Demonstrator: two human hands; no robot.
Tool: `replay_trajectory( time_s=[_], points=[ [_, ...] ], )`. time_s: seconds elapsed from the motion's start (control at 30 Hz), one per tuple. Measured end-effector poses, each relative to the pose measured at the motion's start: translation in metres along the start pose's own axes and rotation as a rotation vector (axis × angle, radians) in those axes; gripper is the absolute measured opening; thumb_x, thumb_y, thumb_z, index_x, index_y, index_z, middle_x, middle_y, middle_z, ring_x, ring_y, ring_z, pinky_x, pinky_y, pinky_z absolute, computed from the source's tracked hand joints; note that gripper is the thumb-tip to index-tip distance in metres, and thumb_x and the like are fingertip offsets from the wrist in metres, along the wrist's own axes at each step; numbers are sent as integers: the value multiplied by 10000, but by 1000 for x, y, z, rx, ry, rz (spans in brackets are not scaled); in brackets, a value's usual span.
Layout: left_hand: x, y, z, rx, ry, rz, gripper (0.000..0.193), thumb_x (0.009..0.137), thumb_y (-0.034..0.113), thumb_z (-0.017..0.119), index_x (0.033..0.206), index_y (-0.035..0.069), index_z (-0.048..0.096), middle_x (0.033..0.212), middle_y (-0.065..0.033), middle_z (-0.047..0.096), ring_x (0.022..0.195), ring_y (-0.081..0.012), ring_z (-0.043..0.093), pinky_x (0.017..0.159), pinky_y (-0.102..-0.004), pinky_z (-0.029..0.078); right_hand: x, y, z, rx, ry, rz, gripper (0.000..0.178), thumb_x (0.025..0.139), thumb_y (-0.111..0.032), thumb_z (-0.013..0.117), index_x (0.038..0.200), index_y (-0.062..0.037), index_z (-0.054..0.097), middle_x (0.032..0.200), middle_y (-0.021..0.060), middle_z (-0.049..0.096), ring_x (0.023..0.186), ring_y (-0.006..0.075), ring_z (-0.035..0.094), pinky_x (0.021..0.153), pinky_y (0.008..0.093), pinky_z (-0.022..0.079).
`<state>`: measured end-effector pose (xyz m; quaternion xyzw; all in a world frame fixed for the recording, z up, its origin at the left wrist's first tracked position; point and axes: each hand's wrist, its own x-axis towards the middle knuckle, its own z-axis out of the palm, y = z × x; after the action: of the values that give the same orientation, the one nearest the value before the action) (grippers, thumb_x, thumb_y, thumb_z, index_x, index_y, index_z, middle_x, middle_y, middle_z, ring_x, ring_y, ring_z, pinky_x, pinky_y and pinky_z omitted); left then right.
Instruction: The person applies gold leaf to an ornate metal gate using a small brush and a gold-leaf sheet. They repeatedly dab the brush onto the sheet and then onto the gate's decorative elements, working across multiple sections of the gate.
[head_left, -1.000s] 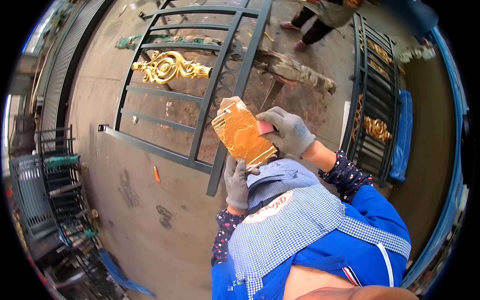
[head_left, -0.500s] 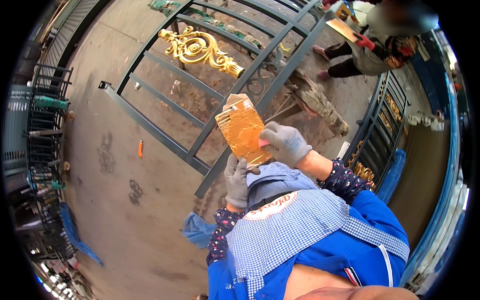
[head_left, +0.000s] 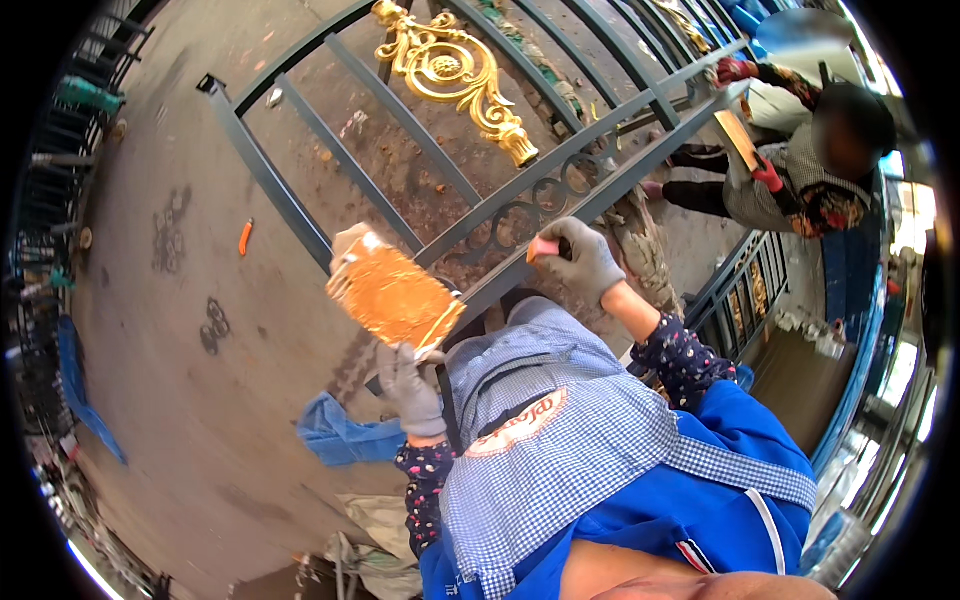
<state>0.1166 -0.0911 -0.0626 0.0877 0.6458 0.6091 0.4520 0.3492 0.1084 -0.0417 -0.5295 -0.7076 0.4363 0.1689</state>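
My left hand, in a grey glove, is clenched around the lower edge of a gold board, a flat piece smeared with gold paint, held tilted up in front of my chest. My right hand, also grey-gloved, grasps a small pink sponge between fingers and thumb, up at the grey metal gate that lies flat before me. The sponge sits just beside the gate's lower rail, near a row of small ring scrolls; I cannot tell if it touches the metal. Board and sponge are apart, board to the left, sponge to the right. A gold-painted ornament is fixed among the gate bars farther up. I wear a blue-and-white checked apron over a blue top, with dark dotted sleeves. On the concrete floor: a blue cloth just beside my left arm, a small orange stick to the left of the gate, dark stains near it. At upper right another person crouches by the gate's far end, red-gloved, holding a flat board of their own. More dark gate panels stand to my right.
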Motion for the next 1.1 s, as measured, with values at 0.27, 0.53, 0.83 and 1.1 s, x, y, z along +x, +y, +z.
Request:
replay_trajectory(
  time_s=[0.27,0.53,0.83,1.1],
  points=[
    [-40,-11,-27,-207,385,33,243,1018,198,525,1177,15,541,970,-118,668,700,-198,636,684,-328,521,56,57,80,-193,-268,-213,325,791,-165,755,1057,-62,600,1035,166,625,917,377,646,800,429,527],
    [-80,-44,-3,-244,515,-6,223,995,170,559,1157,17,551,984,-105,658,750,-177,611,673,-303,509,73,55,139,-402,-424,-520,277,823,-186,694,1041,-89,552,980,143,571,849,361,655,709,455,548],
    [-84,-52,10,-299,562,16,234,987,202,577,1135,23,551,941,-95,657,725,-176,608,686,-307,508,76,78,99,-510,-385,-499,197,843,-178,676,980,-101,556,968,128,584,827,350,663,684,465,536],
    [-82,-52,6,-220,570,19,237,994,230,564,1098,18,547,911,-92,641,735,-176,601,693,-323,503,79,72,135,-552,-395,-522,220,856,-236,685,988,-108,564,951,118,593,768,349,668,640,455,545]
  ],
)
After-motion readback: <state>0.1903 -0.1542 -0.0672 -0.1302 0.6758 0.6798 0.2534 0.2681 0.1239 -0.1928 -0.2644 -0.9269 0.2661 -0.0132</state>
